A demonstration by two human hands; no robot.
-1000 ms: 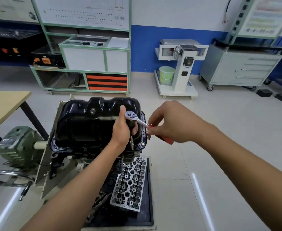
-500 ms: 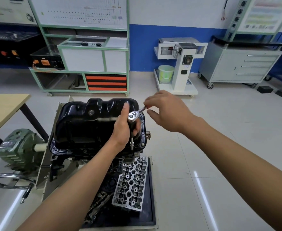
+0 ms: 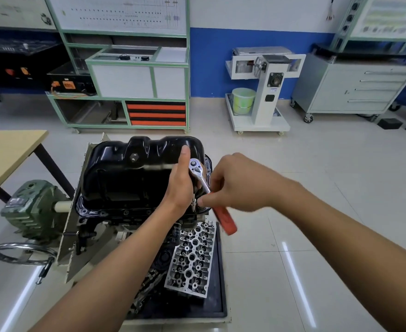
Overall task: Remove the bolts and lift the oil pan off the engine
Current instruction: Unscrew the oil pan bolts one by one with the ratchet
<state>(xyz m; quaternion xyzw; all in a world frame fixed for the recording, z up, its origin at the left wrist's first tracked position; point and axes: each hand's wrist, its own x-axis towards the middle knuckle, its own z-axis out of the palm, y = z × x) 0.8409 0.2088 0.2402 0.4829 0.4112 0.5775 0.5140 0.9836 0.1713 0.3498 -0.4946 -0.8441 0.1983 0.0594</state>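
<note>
The black oil pan (image 3: 130,173) sits upside up on the engine (image 3: 94,226), which is bolted to a stand. A chrome ratchet (image 3: 198,172) with a red handle (image 3: 224,218) stands on an extension over a bolt at the pan's right flange. My left hand (image 3: 181,182) grips the ratchet's extension just under the head, thumb pointing up along the pan. My right hand (image 3: 238,182) holds the ratchet handle, fingers curled round it near where the red grip begins. The bolt itself is hidden by my fingers.
A silver cylinder head (image 3: 192,257) lies in a black tray (image 3: 217,305) below the engine. A green gearbox (image 3: 33,207) with a handwheel (image 3: 22,252) sits left. A wooden table (image 3: 8,152) stands far left; cabinets and a white cart (image 3: 262,92) line the back wall.
My right hand swung the ratchet handle from pointing away toward the back right round to pointing down toward me. My left hand stayed on the extension.
</note>
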